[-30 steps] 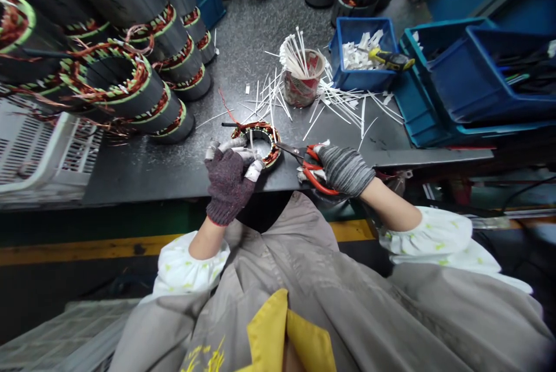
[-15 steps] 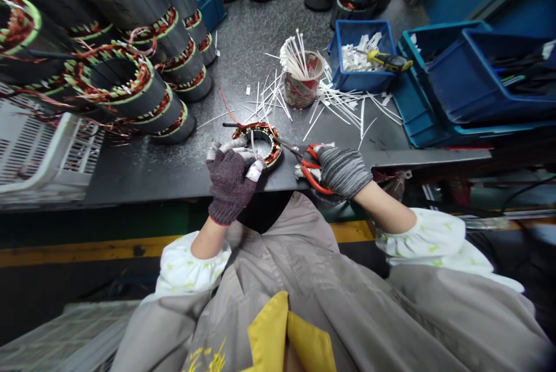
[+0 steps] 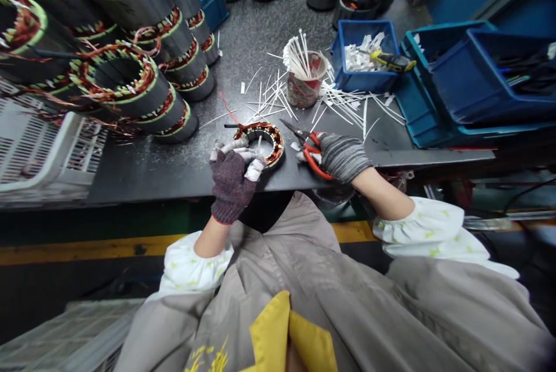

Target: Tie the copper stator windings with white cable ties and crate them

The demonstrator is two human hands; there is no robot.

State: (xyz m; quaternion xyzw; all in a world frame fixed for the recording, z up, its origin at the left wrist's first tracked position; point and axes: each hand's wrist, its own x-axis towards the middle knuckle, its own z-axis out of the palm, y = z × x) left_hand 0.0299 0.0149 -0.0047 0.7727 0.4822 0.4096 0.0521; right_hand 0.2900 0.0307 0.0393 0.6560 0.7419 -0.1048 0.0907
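A ring-shaped motor stator [image 3: 276, 155] with copper windings lies near the table's front edge. My left hand [image 3: 234, 172], in a dark knit glove with white-wrapped fingertips, is closed on its left side. A short white cable tie end [image 3: 260, 143] sticks up by those fingertips, over the stator's opening. To the right, my right hand [image 3: 345, 157], in a grey striped glove, grips red-handled scissors [image 3: 313, 155]. Their dark blades point up and left, just apart from the stator. A red lead and a black sleeve extend from the stator's back left.
Stacked stators [image 3: 130, 82] crowd the left, beside a white plastic basket [image 3: 52, 157]. A cup [image 3: 304, 85] of cable ties stands ahead among scattered white strips [image 3: 343, 106]. Right of it are a blue bin [image 3: 365, 79] with a yellow-black tool and larger bins [image 3: 473, 88].
The scissors have drawn back from the stator's rim to the right. The cable tie end above the stator is shorter, and another white strip lies on the table behind. My left hand stays on the stator.
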